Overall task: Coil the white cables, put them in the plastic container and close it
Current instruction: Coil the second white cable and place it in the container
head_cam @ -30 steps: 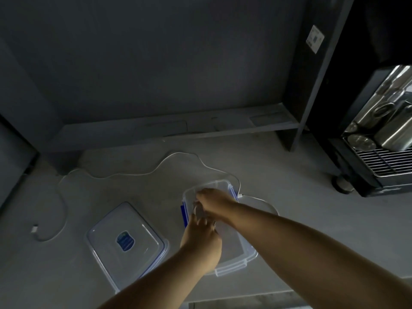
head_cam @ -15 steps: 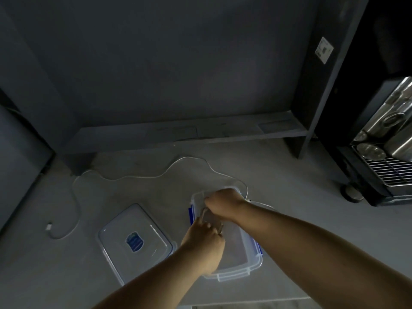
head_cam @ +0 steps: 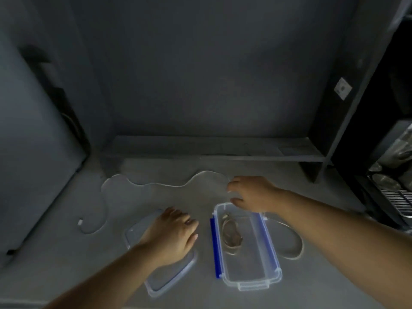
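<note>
At the far left of the desk (head_cam: 66,275), the loose white cable (head_cam: 142,185) begins with its plug end (head_cam: 80,223) and snakes away toward the back, then runs rightward to the right hand. It is not coiled yet, so a quick tug from one end could, I judge, whip the plug across the surface or drag it into the lid.

Next along, the left hand (head_cam: 171,236) lies flat on the lid (head_cam: 160,284), fingers spread and relaxed, its grip wide and holding nothing. Lifting the lid now would be premature; closing before the second cable is in would trap a strand under the rim.

Right of that stands the plastic container (head_cam: 252,277), open, with one coiled cable (head_cam: 231,235) resting in its far half. That coil looks springy and may unwind or ride up over the wall.

Beyond the container's far end, the right hand (head_cam: 252,194) hovers over the cable, fingers curled but apparently not closed on it; blur keeps me from being sure. Another loop of cable (head_cam: 294,248) lies just right of the container, and a sweeping forearm could snag it and shift the box.
</note>
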